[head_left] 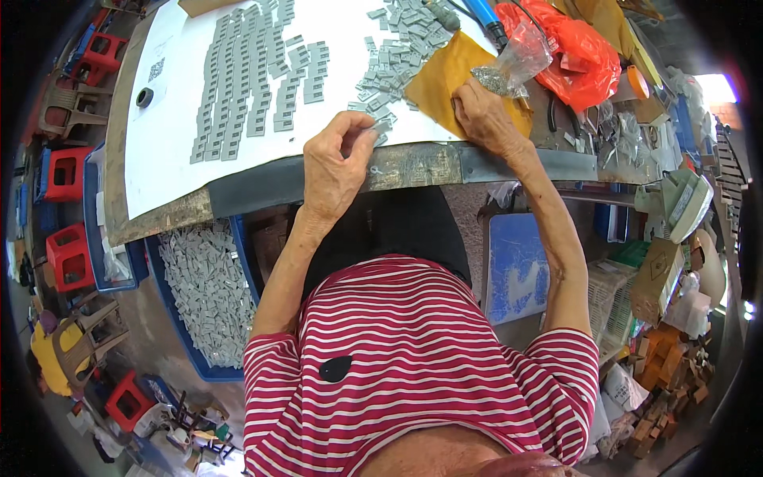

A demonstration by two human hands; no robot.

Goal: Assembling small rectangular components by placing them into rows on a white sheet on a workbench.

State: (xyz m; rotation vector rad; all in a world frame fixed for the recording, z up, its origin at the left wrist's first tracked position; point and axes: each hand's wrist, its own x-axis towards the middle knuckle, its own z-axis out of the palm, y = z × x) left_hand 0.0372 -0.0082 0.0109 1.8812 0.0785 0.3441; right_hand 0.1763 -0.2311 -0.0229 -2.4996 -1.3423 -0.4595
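My left hand is at the table's near edge, thumb and forefinger closed in a pinch on a small grey piece. Just beyond it spreads a loose heap of like grey pieces. My right hand rests on a mustard-yellow sheet, its fingers bunched beside a clear plastic bag of tiny metal parts. Whatever those fingers hold, if anything, is hidden. Left of the heap, grey pieces lie in long overlapping rows on the white sheet.
A red plastic bag and a blue-handled tool lie at the back right. A black ring sits toward the left. Below the table stands a blue bin full of grey pieces. Dark edging runs along the table front.
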